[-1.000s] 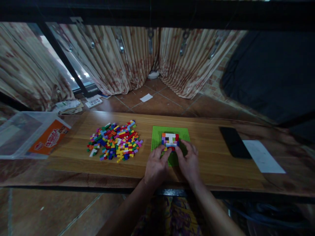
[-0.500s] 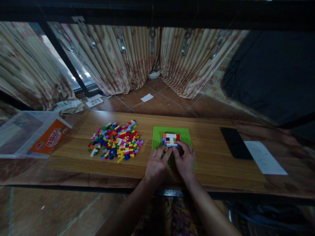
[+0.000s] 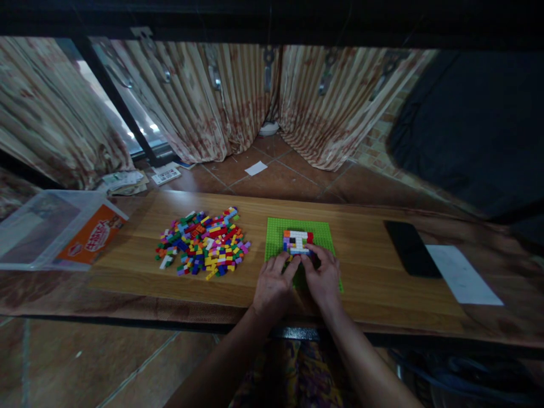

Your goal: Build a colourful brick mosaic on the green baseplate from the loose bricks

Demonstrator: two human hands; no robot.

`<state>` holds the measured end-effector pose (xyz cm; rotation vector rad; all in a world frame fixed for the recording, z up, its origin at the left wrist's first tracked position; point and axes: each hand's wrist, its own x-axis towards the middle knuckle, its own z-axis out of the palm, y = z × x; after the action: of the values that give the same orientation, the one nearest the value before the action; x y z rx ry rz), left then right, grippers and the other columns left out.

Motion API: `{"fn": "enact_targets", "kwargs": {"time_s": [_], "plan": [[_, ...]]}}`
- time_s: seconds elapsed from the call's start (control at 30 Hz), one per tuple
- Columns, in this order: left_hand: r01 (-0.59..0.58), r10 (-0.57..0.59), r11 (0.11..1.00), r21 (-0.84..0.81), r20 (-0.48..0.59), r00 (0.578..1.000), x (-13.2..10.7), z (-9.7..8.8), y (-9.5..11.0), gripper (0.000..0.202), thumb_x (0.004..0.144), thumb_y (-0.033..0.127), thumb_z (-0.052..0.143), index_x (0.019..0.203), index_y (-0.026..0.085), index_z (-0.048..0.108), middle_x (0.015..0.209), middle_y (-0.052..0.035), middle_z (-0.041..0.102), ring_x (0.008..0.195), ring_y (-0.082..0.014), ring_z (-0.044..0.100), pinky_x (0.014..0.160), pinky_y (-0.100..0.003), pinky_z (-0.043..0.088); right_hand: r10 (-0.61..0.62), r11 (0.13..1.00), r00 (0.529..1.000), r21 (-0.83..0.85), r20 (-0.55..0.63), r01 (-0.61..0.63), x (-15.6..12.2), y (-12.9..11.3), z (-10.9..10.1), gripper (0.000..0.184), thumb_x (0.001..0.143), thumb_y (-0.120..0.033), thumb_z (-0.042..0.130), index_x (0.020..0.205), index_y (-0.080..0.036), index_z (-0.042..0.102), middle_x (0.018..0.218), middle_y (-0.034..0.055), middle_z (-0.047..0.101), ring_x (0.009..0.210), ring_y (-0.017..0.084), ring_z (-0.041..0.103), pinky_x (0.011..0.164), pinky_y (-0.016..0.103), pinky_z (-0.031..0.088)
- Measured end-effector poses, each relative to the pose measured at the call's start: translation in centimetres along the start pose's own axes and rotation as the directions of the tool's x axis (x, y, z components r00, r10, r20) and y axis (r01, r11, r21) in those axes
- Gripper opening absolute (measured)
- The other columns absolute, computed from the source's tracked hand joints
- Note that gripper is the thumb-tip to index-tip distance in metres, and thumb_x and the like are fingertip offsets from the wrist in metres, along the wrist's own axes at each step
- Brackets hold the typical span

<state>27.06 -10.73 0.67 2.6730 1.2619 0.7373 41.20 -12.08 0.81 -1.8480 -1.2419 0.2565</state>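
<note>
A green studded baseplate [image 3: 275, 226] lies on the wooden board, with a small toy brick structure [image 3: 300, 239] built on it. White bricks show on its top, with orange, red, purple and blue ones along the sides. At its near left corner, my left hand [image 3: 274, 280] is closed, fingertips pressed on the bricks. My right hand [image 3: 323, 277] grips the near right side, thumb at the front edge. The fingers hide the near side of the structure, and any single brick between them cannot be made out. Left of the baseplate spreads a pile of loose toy bricks [image 3: 204, 241].
A clear plastic box [image 3: 46, 226] with an orange label stands at the far left. On the right lie a black flat slab [image 3: 412, 249] and a white sheet of paper [image 3: 463, 275]. Curtains [image 3: 238, 107] hang behind the table.
Both hands keep their place at the near side of the structure, with only slight finger shifts. The whole view has moved a little, so things appear slightly further right.
</note>
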Motion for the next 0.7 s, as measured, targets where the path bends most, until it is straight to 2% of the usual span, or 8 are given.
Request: {"fn": "enact_targets", "kwargs": {"time_s": [0.13,0.3,0.37,0.53,0.7], "plan": [[0.027,-0.027,1.0,0.005,0.011,1.0,0.2,0.0,0.2,0.048,0.086,0.018,0.049,0.134,0.023,0.053,0.124,-0.013,0.058,0.106,-0.025,0.056,0.087,-0.039,0.049,0.027,0.999,1.0,0.032,-0.011,-0.027,0.3,0.0,0.3,0.031,0.082,-0.041,0.057,0.103,-0.023,0.07,0.105,0.0081,0.068,0.101,0.025,0.056,0.095,0.045,0.039],[0.078,-0.075,0.996,-0.035,0.079,0.994,0.6,-0.5,0.5,0.05,0.084,0.016,0.047,0.133,0.024,0.053,0.127,-0.0116,0.056,0.11,-0.0255,0.055,0.091,-0.041,0.048,0.038,0.994,0.999,0.103,0.013,-0.039,0.9,0.5,0.3,0.029,0.08,-0.044,0.06,0.1,-0.026,0.071,0.106,0.0066,0.069,0.101,0.025,0.059,0.095,0.046,0.042],[0.092,-0.085,0.994,-0.059,0.102,0.991,0.6,-0.8,0.5,0.054,0.082,0.015,0.047,0.136,0.024,0.051,0.129,-0.0112,0.054,0.113,-0.0259,0.053,0.093,-0.042,0.047,0.044,0.984,0.998,0.172,0.039,-0.05,1.1,1.0,0.1,0.031,0.082,-0.046,0.058,0.101,-0.026,0.071,0.106,0.0056,0.07,0.102,0.024,0.06,0.096,0.046,0.043],[0.085,-0.071,0.986,-0.144,0.102,0.992,0.5,-1.3,0.2,0.06,0.079,0.011,0.047,0.138,0.021,0.047,0.133,-0.012,0.05,0.119,-0.025,0.05,0.101,-0.042,0.043,0.167,0.891,0.984,0.418,0.065,-0.179,1.4,1.8,-0.9,0.039,0.088,-0.051,0.048,0.104,-0.023,0.07,0.107,0.007,0.072,0.1,0.023,0.065,0.093,0.042,0.048],[0.103,-0.089,0.971,-0.215,0.073,0.993,0.7,-1.5,0.1,0.058,0.08,0.005,0.042,0.136,0.02,0.049,0.132,-0.0119,0.051,0.119,-0.0215,0.051,0.103,-0.039,0.043,0.149,0.916,0.986,0.365,0.077,-0.167,1.2,1.7,-1.1,0.038,0.086,-0.051,0.051,0.103,-0.023,0.07,0.105,0.006,0.073,0.099,0.023,0.065,0.092,0.042,0.049]]}}
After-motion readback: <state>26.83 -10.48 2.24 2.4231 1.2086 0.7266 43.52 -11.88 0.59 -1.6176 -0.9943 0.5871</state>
